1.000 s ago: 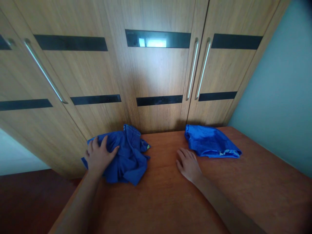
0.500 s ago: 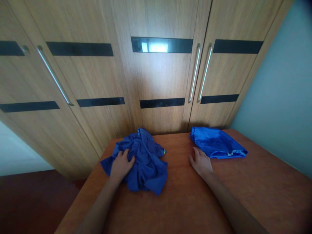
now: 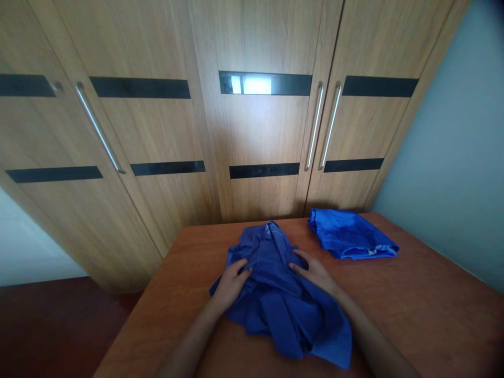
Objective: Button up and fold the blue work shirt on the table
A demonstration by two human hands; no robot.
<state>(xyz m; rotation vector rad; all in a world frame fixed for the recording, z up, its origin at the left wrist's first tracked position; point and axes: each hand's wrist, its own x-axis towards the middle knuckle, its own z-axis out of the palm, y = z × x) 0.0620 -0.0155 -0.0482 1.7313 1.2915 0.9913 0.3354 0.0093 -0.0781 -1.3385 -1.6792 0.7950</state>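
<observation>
A crumpled dark blue cloth (image 3: 271, 283), perhaps a garment, lies loosely bunched in the middle of the wooden table (image 3: 169, 310). On its left side rests my left hand (image 3: 231, 283), with thumb and fingers closed on a fold. My right hand (image 3: 315, 272) grips the opposite side, its fingertips partly sunk in the fabric. One corner of the cloth trails toward the near right, beside my right forearm. Beyond my right hand and apart from it lies a folded, shiny bright blue cloth (image 3: 350, 233).
Directly behind the table stands a wooden wardrobe (image 3: 263, 126) with dark strips and long metal handles (image 3: 315, 126). A pale blue wall (image 3: 444, 173) borders the table on the right. Dark red floor (image 3: 59, 320) shows at the left.
The crumpled cloth has shifted right and spread toward me, with my left hand moving along. My right hand has come left from beside the folded cloth onto the crumpled one.
</observation>
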